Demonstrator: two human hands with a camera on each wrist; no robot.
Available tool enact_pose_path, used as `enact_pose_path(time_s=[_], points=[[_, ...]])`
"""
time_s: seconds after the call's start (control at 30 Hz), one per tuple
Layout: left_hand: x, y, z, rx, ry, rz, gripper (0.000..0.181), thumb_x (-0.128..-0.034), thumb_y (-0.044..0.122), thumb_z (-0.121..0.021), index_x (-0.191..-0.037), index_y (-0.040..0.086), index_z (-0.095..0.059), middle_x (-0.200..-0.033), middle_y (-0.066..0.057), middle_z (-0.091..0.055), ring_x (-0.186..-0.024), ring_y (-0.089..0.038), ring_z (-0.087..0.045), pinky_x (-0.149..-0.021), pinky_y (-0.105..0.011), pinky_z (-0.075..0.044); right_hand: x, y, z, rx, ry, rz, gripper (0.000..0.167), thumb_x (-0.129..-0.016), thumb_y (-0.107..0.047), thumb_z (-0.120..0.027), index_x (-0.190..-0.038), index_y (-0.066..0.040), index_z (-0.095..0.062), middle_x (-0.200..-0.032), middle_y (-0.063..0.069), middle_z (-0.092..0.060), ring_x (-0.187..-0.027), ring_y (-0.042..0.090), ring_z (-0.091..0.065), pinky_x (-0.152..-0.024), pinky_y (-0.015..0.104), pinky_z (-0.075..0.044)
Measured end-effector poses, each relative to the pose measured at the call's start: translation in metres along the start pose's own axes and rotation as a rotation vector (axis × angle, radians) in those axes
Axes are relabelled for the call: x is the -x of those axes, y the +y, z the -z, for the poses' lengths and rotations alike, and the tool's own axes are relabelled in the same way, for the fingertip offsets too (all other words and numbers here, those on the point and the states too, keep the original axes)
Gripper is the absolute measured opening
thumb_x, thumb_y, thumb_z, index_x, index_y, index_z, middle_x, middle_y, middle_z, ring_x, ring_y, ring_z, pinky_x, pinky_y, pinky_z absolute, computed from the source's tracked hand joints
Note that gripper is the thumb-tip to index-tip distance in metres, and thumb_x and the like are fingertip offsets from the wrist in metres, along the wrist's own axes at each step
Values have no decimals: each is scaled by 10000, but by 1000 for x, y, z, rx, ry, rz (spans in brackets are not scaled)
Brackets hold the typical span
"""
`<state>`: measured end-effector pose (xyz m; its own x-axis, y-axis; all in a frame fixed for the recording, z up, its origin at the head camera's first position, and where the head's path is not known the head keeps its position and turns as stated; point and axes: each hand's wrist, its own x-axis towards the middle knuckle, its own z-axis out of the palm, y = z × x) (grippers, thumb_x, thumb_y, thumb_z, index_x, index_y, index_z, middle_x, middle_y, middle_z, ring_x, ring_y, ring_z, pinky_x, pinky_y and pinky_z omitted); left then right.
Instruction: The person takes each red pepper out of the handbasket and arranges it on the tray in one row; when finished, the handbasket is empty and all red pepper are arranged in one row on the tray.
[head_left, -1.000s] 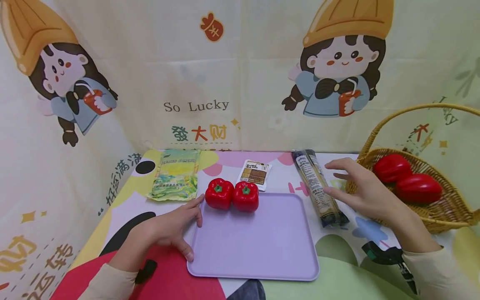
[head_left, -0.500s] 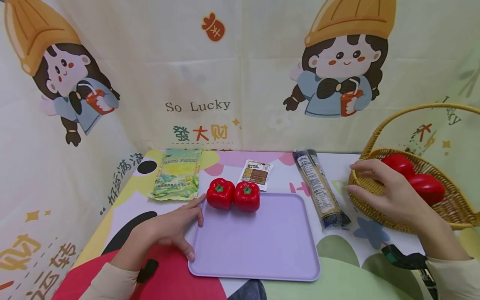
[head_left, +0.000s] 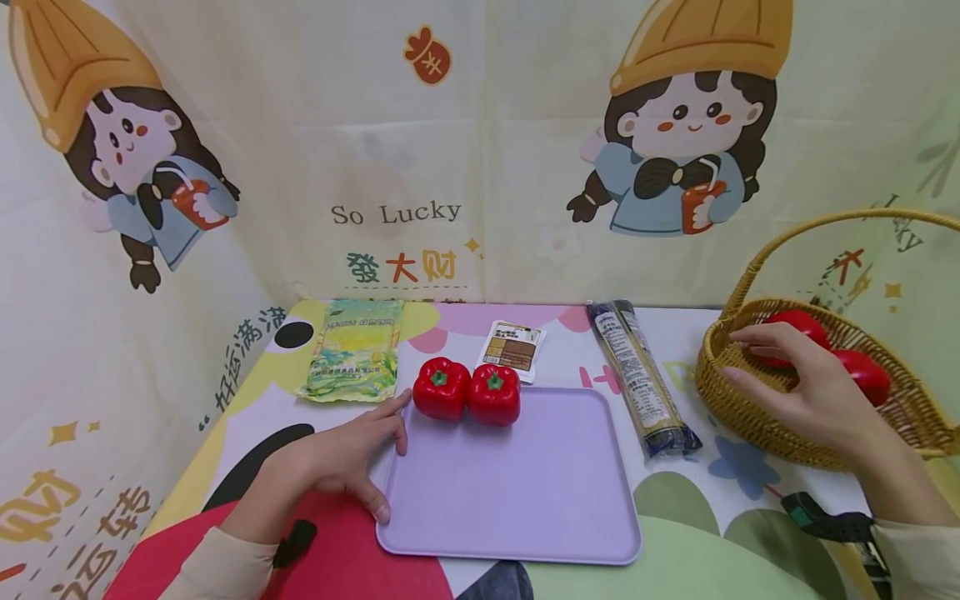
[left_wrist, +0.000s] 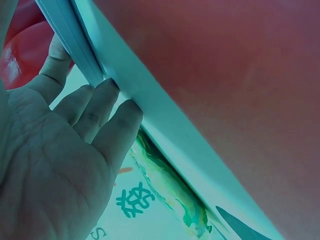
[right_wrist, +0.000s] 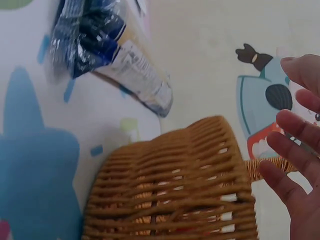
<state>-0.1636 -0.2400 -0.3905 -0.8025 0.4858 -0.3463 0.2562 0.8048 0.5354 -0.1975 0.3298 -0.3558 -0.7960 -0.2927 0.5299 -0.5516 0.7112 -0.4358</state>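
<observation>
In the head view the left hand (head_left: pixel 333 462) rests against the left edge of a lilac tray (head_left: pixel 510 492), fingers spread. Two red bell peppers (head_left: pixel 441 389) sit side by side at the tray's back left. Over the wicker basket (head_left: pixel 757 425) hovers the right hand (head_left: pixel 813 387), fingers parted and holding nothing. Beneath and behind it lie two red items (head_left: pixel 866 377) in the basket, partly hidden by the hand. The right wrist view has the fingers (right_wrist: pixel 295 145) apart beyond the basket's woven side (right_wrist: pixel 170 185). In the left wrist view the fingertips touch the tray's edge (left_wrist: pixel 75 40).
A green-yellow packet (head_left: pixel 356 350) lies at the back left, and a small brown-and-white packet (head_left: pixel 510 348) behind the peppers. A long wrapped noodle pack (head_left: pixel 641 379) lies between tray and basket. The basket's handle (head_left: pixel 825 218) arches up beside the printed curtain.
The right hand has moved rightward from beside the noodle pack to over the basket. The left hand keeps its place at the tray.
</observation>
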Motion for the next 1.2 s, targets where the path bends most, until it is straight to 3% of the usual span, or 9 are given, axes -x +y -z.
enact_pose_path(time_s=[0.33, 0.47, 0.53, 0.63, 0.7, 0.77, 0.9, 1.2], points=[[0, 1, 0, 0, -3, 12, 662, -576, 460, -983, -1054, 293, -558, -1711, -84, -162, -1557, -377, -169, -1117, -550, -449, 8, 16, 5, 63, 48, 16, 587, -724, 73, -869, -1251, -44, -637, -1188, -130, -569, -1025, -171, -493, -885, -38, -344], [0, 1, 0, -1, -2, 11, 663, -575, 459, -985, -1056, 291, -560, -1712, -85, -159, -1557, -376, -168, -1119, -551, -447, 12, 22, 7, 65, 54, -36, 564, -759, 50, -857, -1266, -57, -633, -1196, -70, -575, -1025, -151, -476, -862, -42, -337], [-1, 1, 1, -6, -1, 15, 668, -568, 470, -985, -1053, 299, -560, -1714, -73, -156, -1557, -363, -171, -1115, -539, -455, 15, 27, 10, 60, 53, -77, 532, -791, 24, -845, -1271, -60, -631, -1203, -106, -565, -1025, -138, -472, -849, -43, -339], [-1, 2, 1, -13, -1, 20, 671, -562, 481, -985, -1049, 307, -559, -1715, -64, -154, -1559, -352, -171, -1118, -531, -454, 19, 32, 14, 71, 57, -145, 489, -831, -14, -825, -1273, -63, -623, -1216, -34, -569, -1027, -119, -455, -821, -42, -332], [-1, 2, 1, -15, -3, 20, 670, -562, 484, -985, -1047, 305, -557, -1715, -65, -156, -1559, -352, -173, -1117, -531, -455, 22, 36, 18, 94, 52, -189, 470, -858, -46, -811, -1283, -57, -610, -1256, 29, -571, -1052, -22, -482, -799, -37, -308], [-1, 2, 2, -13, -7, 17, 665, -571, 472, -984, -1051, 297, -558, -1713, -75, -158, -1558, -362, -171, -1116, -539, -454, 22, 38, 20, 114, 45, -222, 468, -882, -65, -791, -1303, -48, -588, -1298, 175, -550, -1120, 155, -502, -789, -26, -255], [-1, 2, 2, -8, -7, 15, 665, -574, 463, -984, -1058, 293, -561, -1713, -76, -156, -1557, -364, -169, -1105, -538, -465, 23, 43, 26, 139, 24, -259, 479, -923, -111, -756, -1342, -23, -542, -1369, 281, -499, -1163, 506, -436, -761, 2, -180], [0, 2, 1, 10, -4, 4, 662, -578, 454, -984, -1051, 282, -555, -1710, -92, -164, -1556, -377, -171, -1133, -552, -432, 27, 64, 32, 153, 35, -246, 524, -943, -86, -726, -1391, 27, -479, -1363, 344, -453, -1182, 563, -402, -961, -2, -115]])
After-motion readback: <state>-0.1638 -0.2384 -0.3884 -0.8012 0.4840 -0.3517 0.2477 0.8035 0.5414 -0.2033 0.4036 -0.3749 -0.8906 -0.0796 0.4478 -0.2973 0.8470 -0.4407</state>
